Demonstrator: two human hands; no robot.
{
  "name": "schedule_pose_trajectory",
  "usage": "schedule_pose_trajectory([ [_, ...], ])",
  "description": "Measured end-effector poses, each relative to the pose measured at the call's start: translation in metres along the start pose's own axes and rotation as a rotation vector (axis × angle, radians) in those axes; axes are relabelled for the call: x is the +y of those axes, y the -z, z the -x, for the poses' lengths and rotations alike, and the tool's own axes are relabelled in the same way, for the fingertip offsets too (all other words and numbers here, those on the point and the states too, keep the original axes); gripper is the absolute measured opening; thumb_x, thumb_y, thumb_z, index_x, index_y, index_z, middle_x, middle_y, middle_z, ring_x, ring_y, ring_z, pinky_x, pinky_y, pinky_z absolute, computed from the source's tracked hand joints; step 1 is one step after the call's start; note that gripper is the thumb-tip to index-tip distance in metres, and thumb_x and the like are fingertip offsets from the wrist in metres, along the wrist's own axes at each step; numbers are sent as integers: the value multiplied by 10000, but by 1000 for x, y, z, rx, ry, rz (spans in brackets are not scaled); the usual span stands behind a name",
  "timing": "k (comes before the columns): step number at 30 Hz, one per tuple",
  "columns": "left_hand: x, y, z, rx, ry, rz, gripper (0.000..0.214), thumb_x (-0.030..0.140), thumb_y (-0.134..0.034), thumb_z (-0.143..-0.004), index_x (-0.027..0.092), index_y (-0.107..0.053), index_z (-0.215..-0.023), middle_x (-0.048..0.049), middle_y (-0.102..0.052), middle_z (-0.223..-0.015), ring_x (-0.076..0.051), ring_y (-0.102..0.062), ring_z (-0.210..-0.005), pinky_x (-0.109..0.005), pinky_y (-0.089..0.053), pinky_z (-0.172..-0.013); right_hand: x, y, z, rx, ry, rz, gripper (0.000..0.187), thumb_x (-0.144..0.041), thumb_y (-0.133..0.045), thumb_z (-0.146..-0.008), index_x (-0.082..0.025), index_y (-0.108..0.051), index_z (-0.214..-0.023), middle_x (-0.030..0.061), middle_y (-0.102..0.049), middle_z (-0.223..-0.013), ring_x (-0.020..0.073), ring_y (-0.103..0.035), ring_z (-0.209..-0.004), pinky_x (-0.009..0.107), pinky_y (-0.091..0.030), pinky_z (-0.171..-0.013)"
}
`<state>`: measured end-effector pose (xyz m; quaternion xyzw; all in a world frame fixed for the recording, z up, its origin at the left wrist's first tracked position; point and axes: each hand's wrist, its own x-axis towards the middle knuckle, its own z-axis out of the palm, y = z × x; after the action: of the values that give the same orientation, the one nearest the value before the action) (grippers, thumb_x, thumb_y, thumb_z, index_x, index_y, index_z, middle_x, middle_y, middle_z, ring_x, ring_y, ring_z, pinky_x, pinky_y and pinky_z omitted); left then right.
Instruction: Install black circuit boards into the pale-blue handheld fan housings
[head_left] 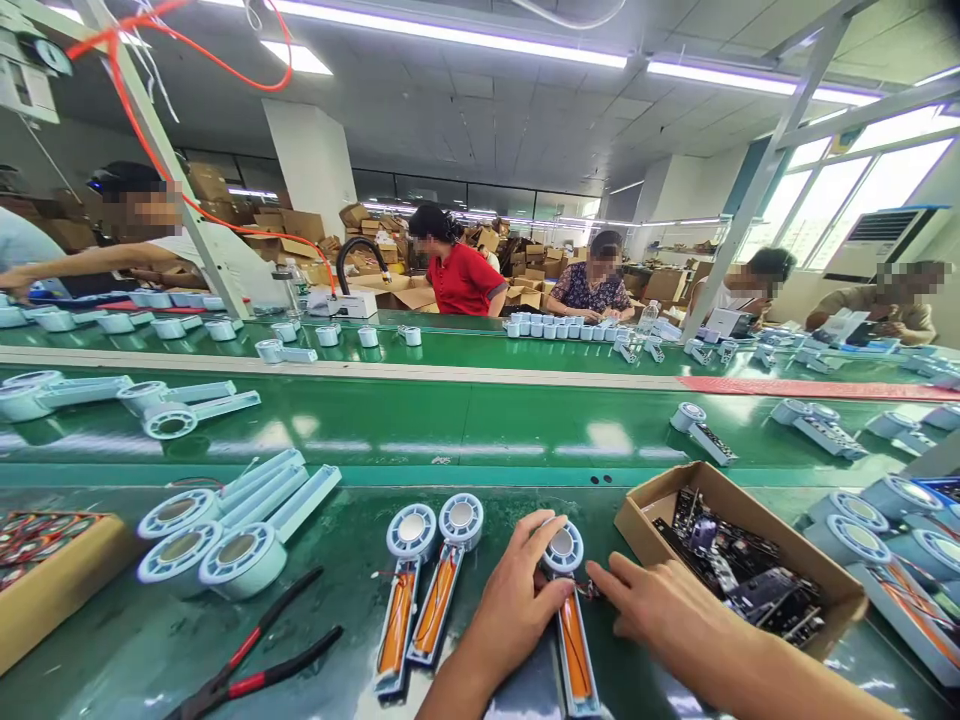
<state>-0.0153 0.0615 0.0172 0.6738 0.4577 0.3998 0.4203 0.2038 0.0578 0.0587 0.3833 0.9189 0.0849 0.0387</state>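
Observation:
My left hand (pixel 517 580) is closed around the round head of a light-blue handheld fan body (pixel 576 650), whose open handle holds an orange battery and thin wires. At the right side of that head, my right hand (pixel 660 610) pinches what look like small wires (pixel 589 588); their ends are too small to make out. Just left of my left hand lie two similar fan bodies, one nearer (pixel 439 600) and one farther (pixel 397 625), both with orange batteries in their handles. Black-and-red pliers (pixel 251 685) rest on the bench, jaws toward me.
A cardboard box (pixel 637 520) of dark circuit boards stands beyond my right forearm. Stacked fan bodies (pixel 244 560) lie left, near a box of wired parts (pixel 67 600). More fan bodies (pixel 855 540) sit right. Across the green conveyor (pixel 465 420), several people work.

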Motion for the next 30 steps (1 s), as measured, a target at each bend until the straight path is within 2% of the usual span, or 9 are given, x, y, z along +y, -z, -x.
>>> schedule_pose_trajectory([
  [6,-1,-3,0,34,-16,63,604,92,-630,-809,260,-588,-1388,-92,-481,-1510,-275,-469,-1387,-459,-348,-1193,-18,16,-12,68,60,241,157,-34,-695,-714,-169,-684,-794,106,-677,-766,284,-649,-733,369,-469,-601],
  [12,-7,-5,3,12,40,226,624,111,-605,-801,326,-578,-1386,-73,-440,-1537,-199,-711,-906,-370,-626,-802,-11,33,-11,40,-193,-539,272,-94,-622,-848,-266,-703,-1041,8,-766,-883,217,-723,-804,267,-496,-666],
  [15,-8,-7,3,-8,80,302,654,94,-566,-776,337,-565,-1383,-77,-395,-1561,-66,-632,-573,-249,-569,-508,-15,21,-6,51,-285,-877,233,-186,-643,-849,-261,-744,-1045,22,-757,-923,207,-706,-798,262,-518,-674],
  [18,-7,-9,0,-5,112,320,715,86,-550,-744,349,-525,-1408,-72,-403,-1545,-28,-580,-492,-199,-497,-405,-25,3,-2,-4,-458,-1139,289,-394,-636,-882,-213,-753,-1075,3,-663,-723,125,-560,-500,216,-404,-440],
  [20,-6,-9,-3,25,121,292,747,71,-559,-721,337,-516,-1419,-67,-461,-1494,-71,-637,-589,-223,-564,-497,-31,-6,-1,-75,-607,-1303,446,-522,-626,-876,-185,-722,-1151,-60,-506,-548,75,-377,-368,192,-277,-354],
  [22,-5,-11,-6,75,112,253,754,26,-570,-679,300,-560,-1381,-56,-520,-1434,-164,-695,-896,-297,-610,-814,-36,-11,-1,-83,-710,-1419,572,-609,-629,-853,-156,-692,-1197,-107,-358,-474,58,-277,-345,178,-220,-338],
  [24,-4,-15,-8,129,105,225,740,-14,-561,-644,267,-601,-1327,-54,-559,-1386,-237,-600,-1202,-373,-467,-1098,-40,-16,-2,-24,-756,-1460,640,-657,-642,-824,-138,-686,-1196,-106,-351,-482,54,-272,-349,176,-212,-334],
  [27,-3,-24,-9,188,127,222,727,-20,-545,-645,246,-582,-1321,-70,-593,-1340,-273,-542,-1286,-437,-391,-1161,-44,-24,0,128,-784,-1357,618,-640,-659,-815,-160,-685,-1204,-37,-551,-631,75,-416,-392,198,-342,-366],
  [30,-4,-32,-7,223,155,243,717,-4,-543,-668,257,-556,-1336,-73,-605,-1324,-278,-579,-1239,-443,-444,-1114,-50,-37,3,304,-738,-1130,464,-568,-664,-845,-212,-719,-1137,30,-697,-842,166,-652,-652,245,-541,-625],
])
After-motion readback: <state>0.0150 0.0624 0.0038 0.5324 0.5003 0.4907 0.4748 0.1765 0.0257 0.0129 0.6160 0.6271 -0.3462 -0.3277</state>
